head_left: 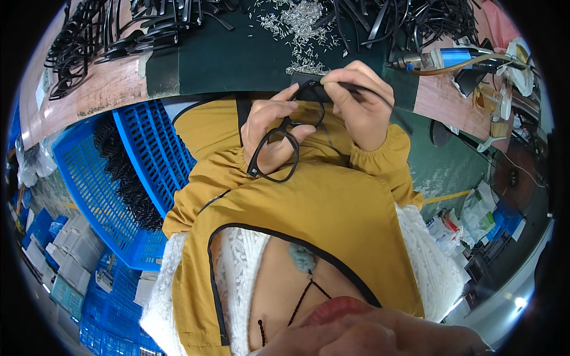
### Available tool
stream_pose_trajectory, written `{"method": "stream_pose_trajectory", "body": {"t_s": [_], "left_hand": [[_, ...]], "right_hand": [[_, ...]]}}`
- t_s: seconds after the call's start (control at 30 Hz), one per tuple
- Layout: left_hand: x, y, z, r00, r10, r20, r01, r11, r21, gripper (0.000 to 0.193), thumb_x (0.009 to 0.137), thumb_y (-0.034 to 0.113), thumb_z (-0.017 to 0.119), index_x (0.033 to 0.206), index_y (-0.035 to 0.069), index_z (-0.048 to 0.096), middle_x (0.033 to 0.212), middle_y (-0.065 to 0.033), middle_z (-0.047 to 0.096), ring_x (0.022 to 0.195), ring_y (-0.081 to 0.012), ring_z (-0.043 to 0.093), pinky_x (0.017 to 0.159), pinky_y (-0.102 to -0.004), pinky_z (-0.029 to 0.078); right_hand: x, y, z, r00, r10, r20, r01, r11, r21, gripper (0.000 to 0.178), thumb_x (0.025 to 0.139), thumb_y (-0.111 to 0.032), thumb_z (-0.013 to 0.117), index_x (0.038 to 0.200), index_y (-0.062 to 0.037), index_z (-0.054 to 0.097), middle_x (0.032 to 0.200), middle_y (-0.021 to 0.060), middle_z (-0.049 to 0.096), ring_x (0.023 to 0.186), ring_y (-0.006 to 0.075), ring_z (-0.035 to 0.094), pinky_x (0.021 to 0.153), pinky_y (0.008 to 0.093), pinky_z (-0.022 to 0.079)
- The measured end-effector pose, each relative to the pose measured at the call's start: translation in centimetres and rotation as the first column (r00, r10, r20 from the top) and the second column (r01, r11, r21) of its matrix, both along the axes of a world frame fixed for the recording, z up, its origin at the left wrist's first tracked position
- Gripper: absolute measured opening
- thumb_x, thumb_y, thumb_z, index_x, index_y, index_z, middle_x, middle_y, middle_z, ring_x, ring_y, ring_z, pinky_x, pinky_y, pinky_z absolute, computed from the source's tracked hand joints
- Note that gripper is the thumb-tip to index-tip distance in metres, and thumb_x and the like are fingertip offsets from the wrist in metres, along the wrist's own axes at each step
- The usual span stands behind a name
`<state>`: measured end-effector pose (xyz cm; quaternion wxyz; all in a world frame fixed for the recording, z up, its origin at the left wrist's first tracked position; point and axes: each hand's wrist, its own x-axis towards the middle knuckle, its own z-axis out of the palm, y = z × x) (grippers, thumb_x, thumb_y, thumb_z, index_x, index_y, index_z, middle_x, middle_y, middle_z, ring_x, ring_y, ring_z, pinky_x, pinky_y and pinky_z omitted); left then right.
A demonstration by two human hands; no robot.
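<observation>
My left hand [265,126] grips a black eyeglass frame [296,155] just off the front edge of the bench. One rim hangs below the fingers, and the other is up by the fingertips. My right hand [363,108] pinches a black temple arm [399,115] against the frame's upper end. Its thin tip sticks out past the knuckles to the right. Fingers hide the joint between arm and frame, so I cannot tell whether they are fastened. Just beyond my fingertips, a small dark block [304,77] sits at the bench edge beside a little heap of silver screws [307,65].
A larger pile of screws [300,22] lies on the dark green mat [222,62]. Black eyeglass frames [77,50] fill the left; loose temple arms [436,24] fill the right. A blue electric screwdriver [454,57] lies at right. Blue baskets [155,139] stand left, one holding black parts [127,178].
</observation>
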<state>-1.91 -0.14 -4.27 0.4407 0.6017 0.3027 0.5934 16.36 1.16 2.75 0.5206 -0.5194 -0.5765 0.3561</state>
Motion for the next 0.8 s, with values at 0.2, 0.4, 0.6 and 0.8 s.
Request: {"method": "stream_pose_trajectory", "body": {"t_s": [0.2, 0.4, 0.6, 0.8], "left_hand": [[-0.3, -0.3, 0.2, 0.999, -0.025, -0.037, 0.021, 0.995, -0.098, 0.06, 0.072, 0.012, 0.094, 0.118, 0.005, 0.057, 0.107, -0.0175, 0.07, 0.118, -0.0372, 0.069, 0.089, -0.0392, 0.059], [-0.1, 0.1, 2.7, 0.997, -0.075, 0.034, 0.081, 0.968, -0.237, 0.061, 0.081, 0.002, 0.086, 0.128, 0.002, 0.048, 0.116, -0.017, 0.066, 0.116, -0.026, 0.067, 0.094, -0.0337, 0.057], [-2.4, 3.9, 5.8, 0.91, 0.072, 0.408, 0.198, 0.789, -0.582, 0.043, 0.101, 0.002, 0.055, 0.141, -0.005, 0.04, 0.113, -0.0171, 0.065, 0.1, -0.0316, 0.072, 0.089, -0.0367, 0.063], [-4.0, 6.0, 5.8, 0.922, -0.03, 0.387, 0.305, 0.67, -0.676, 0.038, 0.105, 0.014, 0.052, 0.135, -0.01, 0.053, 0.082, -0.0108, 0.065, 0.074, -0.0262, 0.074, 0.063, -0.0268, 0.062]], "right_hand": [[0.6, 0.0, 0.2, 0.991, -0.093, -0.101, 0.062, 0.959, -0.275, 0.008, 0.095, -0.004, 0.071, 0.098, 0.0029, 0.074, 0.089, 0.0022, 0.067, 0.061, 0.0036, 0.056, 0.049, 0.0173, 0.039], [1.9, -0.6, -0.4, 0.989, -0.027, -0.142, -0.032, 0.918, -0.396, 0.016, 0.093, -0.003, 0.07, 0.108, 0.0028, 0.073, 0.097, 0.0042, 0.066, 0.067, 0.0048, 0.058, 0.055, 0.0196, 0.044], [2.4, 6.4, 5.6, 0.912, 0.397, -0.099, -0.397, 0.8, -0.45, 0.037, 0.096, -0.003, 0.061, 0.132, -0.0023, 0.064, 0.109, 0.0064, 0.066, 0.082, 0.0083, 0.065, 0.071, 0.0243, 0.055], [-5.4, 21.4, 4.4, 0.5, -0.013, 0.866, -0.045, 0.998, 0.041, 0.028, 0.092, -0.018, 0.066, 0.109, -0.0005, 0.053, 0.087, 0.0265, 0.07, 0.083, 0.0435, 0.071, 0.075, 0.0507, 0.057]]}}
